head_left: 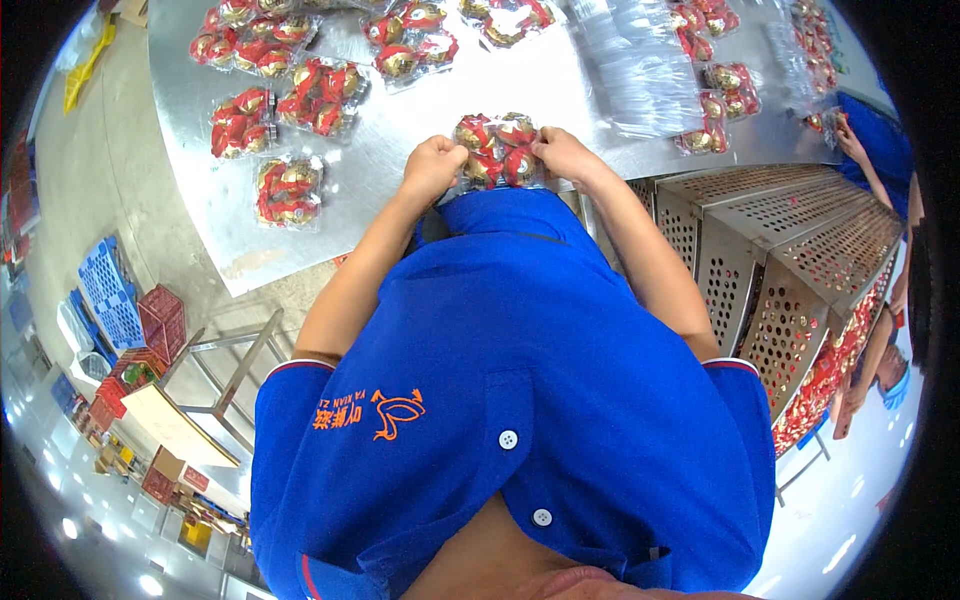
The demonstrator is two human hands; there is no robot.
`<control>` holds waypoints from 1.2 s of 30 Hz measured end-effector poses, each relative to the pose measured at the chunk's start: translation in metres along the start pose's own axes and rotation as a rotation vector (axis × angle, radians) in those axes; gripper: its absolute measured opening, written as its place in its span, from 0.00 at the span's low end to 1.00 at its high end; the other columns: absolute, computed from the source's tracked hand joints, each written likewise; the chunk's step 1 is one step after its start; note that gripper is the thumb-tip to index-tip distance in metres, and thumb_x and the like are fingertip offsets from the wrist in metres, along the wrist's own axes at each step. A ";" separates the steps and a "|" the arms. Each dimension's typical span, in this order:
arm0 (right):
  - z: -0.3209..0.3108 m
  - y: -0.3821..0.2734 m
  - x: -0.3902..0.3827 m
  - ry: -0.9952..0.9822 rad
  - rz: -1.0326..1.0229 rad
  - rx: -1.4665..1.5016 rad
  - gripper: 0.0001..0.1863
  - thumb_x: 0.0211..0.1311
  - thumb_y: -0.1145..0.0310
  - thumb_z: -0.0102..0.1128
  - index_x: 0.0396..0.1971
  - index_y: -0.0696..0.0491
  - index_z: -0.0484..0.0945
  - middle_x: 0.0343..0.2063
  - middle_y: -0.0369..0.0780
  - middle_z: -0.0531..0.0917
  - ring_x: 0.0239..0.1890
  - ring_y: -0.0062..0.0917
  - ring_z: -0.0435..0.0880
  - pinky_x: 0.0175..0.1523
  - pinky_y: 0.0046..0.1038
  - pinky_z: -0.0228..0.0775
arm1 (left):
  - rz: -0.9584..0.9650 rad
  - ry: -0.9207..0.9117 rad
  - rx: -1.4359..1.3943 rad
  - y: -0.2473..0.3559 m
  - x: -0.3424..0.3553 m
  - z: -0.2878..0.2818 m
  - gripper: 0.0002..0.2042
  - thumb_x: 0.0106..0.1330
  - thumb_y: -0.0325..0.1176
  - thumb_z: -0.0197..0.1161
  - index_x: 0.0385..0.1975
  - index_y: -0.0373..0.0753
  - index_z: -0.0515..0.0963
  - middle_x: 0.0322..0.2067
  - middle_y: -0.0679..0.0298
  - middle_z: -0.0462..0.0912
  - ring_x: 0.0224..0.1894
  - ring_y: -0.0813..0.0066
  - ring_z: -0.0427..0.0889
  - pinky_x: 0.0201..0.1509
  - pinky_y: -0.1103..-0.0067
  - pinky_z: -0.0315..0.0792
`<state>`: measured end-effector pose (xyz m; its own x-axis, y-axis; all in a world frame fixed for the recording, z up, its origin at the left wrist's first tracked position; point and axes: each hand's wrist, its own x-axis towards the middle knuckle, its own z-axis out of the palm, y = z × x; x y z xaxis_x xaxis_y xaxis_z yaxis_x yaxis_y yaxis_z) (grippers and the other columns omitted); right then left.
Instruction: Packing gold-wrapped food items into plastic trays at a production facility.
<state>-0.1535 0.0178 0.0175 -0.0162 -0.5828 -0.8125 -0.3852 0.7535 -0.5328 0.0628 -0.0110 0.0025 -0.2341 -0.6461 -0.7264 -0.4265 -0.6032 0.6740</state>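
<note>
At the near edge of the steel table (240,255) is a clear plastic pack (497,150) holding several gold balls in red wrapping. My left hand (433,165) has its fingers curled closed on the pack's left side. My right hand (567,158) pinches its upper right side. More such packs (320,100) lie across the table to the left and beyond, and others (700,130) to the right, beside a pile of flat clear plastic bags (635,70).
Perforated metal bins (710,270), one with many small red items (825,375), stand at my right. Co-workers' arms (862,155) and a blue-capped person (890,375) are at far right. A metal frame (240,370), crates (160,320) and a blue pallet (110,290) are at left.
</note>
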 end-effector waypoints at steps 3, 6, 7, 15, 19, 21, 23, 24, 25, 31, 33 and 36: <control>0.006 0.006 0.013 0.060 0.015 -0.044 0.13 0.61 0.71 0.46 0.40 0.62 0.75 0.29 0.42 0.80 0.31 0.25 0.78 0.34 0.27 0.70 | -0.010 0.033 -0.001 -0.004 0.005 0.003 0.09 0.53 0.35 0.58 0.24 0.35 0.74 0.21 0.65 0.78 0.19 0.80 0.74 0.23 0.82 0.70; 0.014 0.015 0.021 0.125 -0.021 -0.119 0.16 0.57 0.70 0.48 0.41 0.64 0.75 0.33 0.49 0.80 0.35 0.33 0.80 0.40 0.31 0.71 | 0.066 0.078 0.032 -0.011 0.011 0.005 0.11 0.53 0.37 0.58 0.25 0.34 0.75 0.21 0.61 0.78 0.22 0.76 0.76 0.29 0.78 0.72; 0.015 0.009 0.022 0.157 -0.054 -0.183 0.18 0.55 0.68 0.49 0.41 0.66 0.76 0.36 0.54 0.80 0.39 0.40 0.81 0.44 0.34 0.71 | 0.073 0.081 0.103 -0.011 0.011 0.004 0.11 0.53 0.38 0.58 0.25 0.34 0.75 0.22 0.60 0.79 0.24 0.73 0.77 0.32 0.76 0.72; 0.002 0.024 0.006 0.237 -0.174 -0.211 0.14 0.62 0.68 0.50 0.42 0.59 0.76 0.34 0.43 0.81 0.36 0.25 0.78 0.41 0.27 0.69 | 0.185 0.084 0.103 -0.012 0.004 0.001 0.11 0.53 0.36 0.57 0.26 0.33 0.76 0.24 0.58 0.80 0.27 0.72 0.78 0.34 0.76 0.71; -0.022 -0.024 -0.040 0.168 -0.344 0.208 0.13 0.62 0.65 0.53 0.43 0.56 0.74 0.36 0.37 0.79 0.40 0.20 0.76 0.43 0.24 0.70 | 0.351 0.088 -0.120 0.025 -0.001 -0.010 0.06 0.54 0.30 0.56 0.27 0.34 0.76 0.23 0.60 0.78 0.26 0.73 0.75 0.32 0.79 0.70; -0.036 -0.024 -0.042 0.303 -0.532 0.417 0.15 0.63 0.63 0.54 0.46 0.54 0.73 0.44 0.37 0.76 0.45 0.20 0.74 0.45 0.26 0.70 | 0.589 0.137 -0.009 0.061 -0.008 -0.016 0.06 0.54 0.29 0.56 0.27 0.34 0.75 0.23 0.60 0.77 0.26 0.73 0.75 0.32 0.79 0.69; -0.051 -0.058 -0.075 0.388 -0.638 0.528 0.20 0.63 0.62 0.53 0.53 0.53 0.70 0.50 0.37 0.74 0.50 0.24 0.73 0.51 0.29 0.67 | 0.945 0.256 0.136 0.090 -0.015 -0.022 0.05 0.52 0.29 0.57 0.26 0.34 0.73 0.24 0.61 0.73 0.28 0.74 0.74 0.32 0.79 0.68; -0.055 -0.069 -0.085 0.415 -0.632 0.546 0.20 0.63 0.62 0.53 0.53 0.53 0.70 0.50 0.37 0.74 0.50 0.24 0.73 0.51 0.29 0.67 | 0.922 0.233 0.145 0.109 -0.027 -0.021 0.04 0.51 0.28 0.58 0.25 0.35 0.73 0.24 0.62 0.73 0.28 0.72 0.74 0.31 0.79 0.68; -0.055 -0.078 -0.093 0.486 -0.756 0.448 0.20 0.62 0.63 0.54 0.53 0.54 0.70 0.50 0.38 0.74 0.51 0.25 0.72 0.54 0.29 0.65 | 0.955 0.240 0.186 0.120 -0.036 -0.020 0.04 0.50 0.27 0.59 0.25 0.35 0.73 0.24 0.62 0.73 0.28 0.71 0.74 0.31 0.78 0.69; -0.062 -0.103 -0.124 0.579 -1.062 -0.204 0.15 0.57 0.65 0.58 0.43 0.55 0.75 0.45 0.43 0.77 0.49 0.34 0.72 0.55 0.31 0.63 | 1.192 0.369 0.379 0.130 -0.050 -0.016 0.07 0.47 0.26 0.62 0.26 0.37 0.73 0.26 0.61 0.75 0.30 0.65 0.75 0.33 0.74 0.70; -0.057 -0.109 -0.133 0.577 -1.136 -0.316 0.11 0.55 0.69 0.58 0.37 0.56 0.74 0.43 0.43 0.77 0.50 0.39 0.71 0.55 0.34 0.63 | 1.195 0.407 0.380 0.127 -0.053 -0.018 0.08 0.46 0.26 0.62 0.27 0.37 0.73 0.27 0.60 0.75 0.30 0.64 0.75 0.34 0.73 0.71; -0.049 -0.103 -0.122 0.646 -1.119 -0.361 0.08 0.55 0.73 0.55 0.36 0.56 0.72 0.43 0.44 0.76 0.50 0.40 0.71 0.55 0.35 0.63 | 1.201 0.424 0.406 0.124 -0.057 -0.019 0.08 0.46 0.26 0.62 0.27 0.37 0.73 0.28 0.60 0.76 0.31 0.63 0.76 0.35 0.73 0.71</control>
<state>-0.1569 -0.0034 0.1829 0.0743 -0.9424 0.3262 -0.6967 -0.2831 -0.6592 0.0399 -0.0584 0.1302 -0.3889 -0.8136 0.4322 -0.3939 0.5709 0.7203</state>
